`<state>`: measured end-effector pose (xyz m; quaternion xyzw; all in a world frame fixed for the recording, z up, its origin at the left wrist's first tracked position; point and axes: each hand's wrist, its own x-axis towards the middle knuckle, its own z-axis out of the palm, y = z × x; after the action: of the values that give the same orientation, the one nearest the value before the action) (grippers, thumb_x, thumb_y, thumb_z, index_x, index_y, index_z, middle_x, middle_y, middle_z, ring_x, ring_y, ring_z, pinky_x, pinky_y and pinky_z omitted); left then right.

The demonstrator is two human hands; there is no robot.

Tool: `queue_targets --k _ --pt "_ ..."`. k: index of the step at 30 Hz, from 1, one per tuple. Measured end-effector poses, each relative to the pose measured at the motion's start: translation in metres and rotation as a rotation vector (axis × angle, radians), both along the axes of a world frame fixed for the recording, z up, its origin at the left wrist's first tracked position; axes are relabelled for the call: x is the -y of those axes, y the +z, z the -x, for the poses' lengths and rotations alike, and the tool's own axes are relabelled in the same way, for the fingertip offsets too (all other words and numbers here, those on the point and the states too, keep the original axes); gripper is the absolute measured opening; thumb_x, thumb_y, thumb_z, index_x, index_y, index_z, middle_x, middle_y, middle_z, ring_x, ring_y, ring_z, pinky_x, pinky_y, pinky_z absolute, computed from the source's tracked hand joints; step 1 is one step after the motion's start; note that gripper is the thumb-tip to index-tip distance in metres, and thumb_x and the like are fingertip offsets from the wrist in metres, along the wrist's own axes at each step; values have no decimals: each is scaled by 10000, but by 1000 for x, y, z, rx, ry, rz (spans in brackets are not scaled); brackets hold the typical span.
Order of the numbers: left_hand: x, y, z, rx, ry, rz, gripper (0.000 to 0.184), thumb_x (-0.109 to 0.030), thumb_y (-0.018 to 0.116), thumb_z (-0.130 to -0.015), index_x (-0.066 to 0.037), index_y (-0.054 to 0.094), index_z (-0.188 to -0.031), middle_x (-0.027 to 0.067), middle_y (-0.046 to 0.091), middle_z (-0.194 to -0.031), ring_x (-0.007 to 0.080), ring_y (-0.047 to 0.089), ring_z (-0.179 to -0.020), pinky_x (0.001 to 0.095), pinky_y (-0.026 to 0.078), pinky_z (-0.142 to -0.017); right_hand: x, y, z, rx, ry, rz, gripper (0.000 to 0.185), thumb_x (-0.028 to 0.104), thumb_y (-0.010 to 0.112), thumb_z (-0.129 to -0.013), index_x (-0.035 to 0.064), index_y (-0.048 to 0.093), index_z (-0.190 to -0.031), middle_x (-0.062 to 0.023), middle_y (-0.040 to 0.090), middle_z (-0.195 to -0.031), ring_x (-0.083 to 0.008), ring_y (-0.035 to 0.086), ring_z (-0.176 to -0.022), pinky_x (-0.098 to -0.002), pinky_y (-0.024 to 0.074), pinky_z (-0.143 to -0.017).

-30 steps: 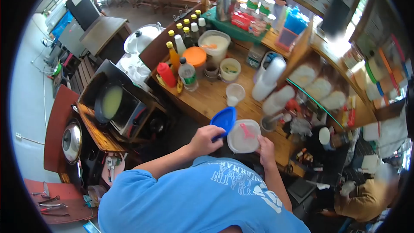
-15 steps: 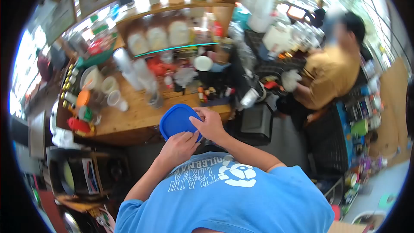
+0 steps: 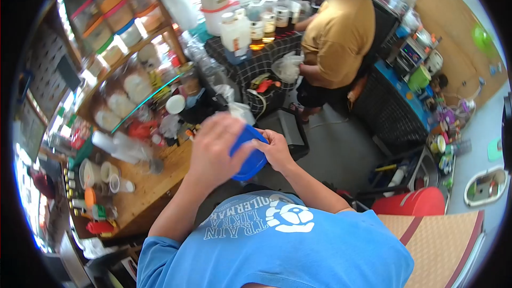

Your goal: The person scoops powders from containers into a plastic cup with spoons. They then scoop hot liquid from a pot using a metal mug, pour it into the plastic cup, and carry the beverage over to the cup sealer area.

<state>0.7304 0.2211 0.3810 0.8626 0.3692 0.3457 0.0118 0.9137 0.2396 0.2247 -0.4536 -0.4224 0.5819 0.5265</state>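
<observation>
A tub with a blue lid [image 3: 250, 156] is held in front of my chest, lid facing up toward me. My right hand [image 3: 274, 149] grips its right edge, thumb on the rim. Over the left side of the lid is my left hand [image 3: 217, 146], raised and smeared by motion, covering part of it; whether it touches the lid is unclear. The tub's body is hidden beneath the lid.
A wooden counter [image 3: 140, 198] with cups, tubs and bottles runs along the left. Ahead, a person in a tan shirt [image 3: 341, 37] stands beside a checked table [image 3: 240, 73] with bottles. A red rounded object [image 3: 413, 201] lies at the lower right.
The blue lid now covers the tub, which was open a second ago. My view has turned right, away from the counter. My left hand has lifted from the lid's near edge.
</observation>
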Motion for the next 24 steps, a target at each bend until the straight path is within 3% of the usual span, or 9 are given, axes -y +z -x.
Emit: queue_targets --k 3,8,10,12,13,15,18,20,24 --pt "-39 -65 -22 -231 118 45 697 -345 696 -861 37 465 -1397 236 391 -1508 463 329 -1404 541 233 -1172 11 17 -22 -97 169 -78 233 0 676 -842 -54 679 -1069 -101 704 -1094 -97 630 -870 -270 523 -773" --pt "-74 4 -31 147 136 -128 566 -100 608 -886 -15 471 -1428 211 407 -1514 407 315 -1440 521 210 -1185 25 29 -42 247 67 -178 427 -5 661 -847 -12 628 -1273 -95 705 -1128 -131 654 -985 -295 531 -884" --pt "-67 18 -56 178 117 -215 609 -259 495 -972 0 346 -1502 228 307 -1571 405 241 -1473 502 142 -1204 24 22 -51 142 22 -155 435 -8 671 -832 -15 628 -1265 -85 709 -1104 -121 654 -970 -288 531 -876" --pt "-80 -62 -74 -171 81 32 657 -359 437 -1009 3 269 -1530 216 242 -1602 411 185 -1490 542 107 -1198 25 37 -65 -162 57 -96 456 -20 680 -818 -20 624 -1271 -70 712 -1072 -105 652 -950 -289 531 -873" --pt "-82 -81 -72 21 100 -36 638 -349 427 -1013 -12 274 -1531 214 235 -1606 412 166 -1498 564 100 -1194 22 24 -63 -163 15 -96 468 -29 674 -819 -17 619 -1284 -67 713 -1055 -101 649 -935 -285 531 -863" --pt "-68 -40 -76 -80 56 -135 649 -374 443 -1004 -19 291 -1525 214 257 -1598 424 177 -1492 582 89 -1190 23 14 -68 -155 -55 -111 479 -38 668 -821 -13 614 -1296 -63 713 -1038 -97 645 -920 -281 531 -853" --pt "-42 -32 -98 -63 10 -133 660 -398 454 -995 -16 312 -1514 219 271 -1591 430 185 -1489 587 82 -1188 29 16 -80 55 -259 15 352 -68 653 -831 -45 648 -1182 -60 703 -1078 -96 633 -891 -267 527 -826" --pt "-42 -79 -104 -232 -58 120 659 -369 484 -965 -16 334 -1500 246 291 -1574 442 179 -1488 594 76 -1186 19 7 -92 -356 -204 84 153 -72 655 -839 -54 653 -990 -96 681 -1188 -97 621 -897 -257 518 -806" --pt "-58 -57 -106 -17 -34 115 653 -326 548 -938 -20 357 -1484 260 306 -1558 420 201 -1487 568 114 -1188 28 22 -103 -234 -252 37 145 -66 671 -839 -5 554 -779 -171 623 -1316 -114 612 -951 -271 523 -815"
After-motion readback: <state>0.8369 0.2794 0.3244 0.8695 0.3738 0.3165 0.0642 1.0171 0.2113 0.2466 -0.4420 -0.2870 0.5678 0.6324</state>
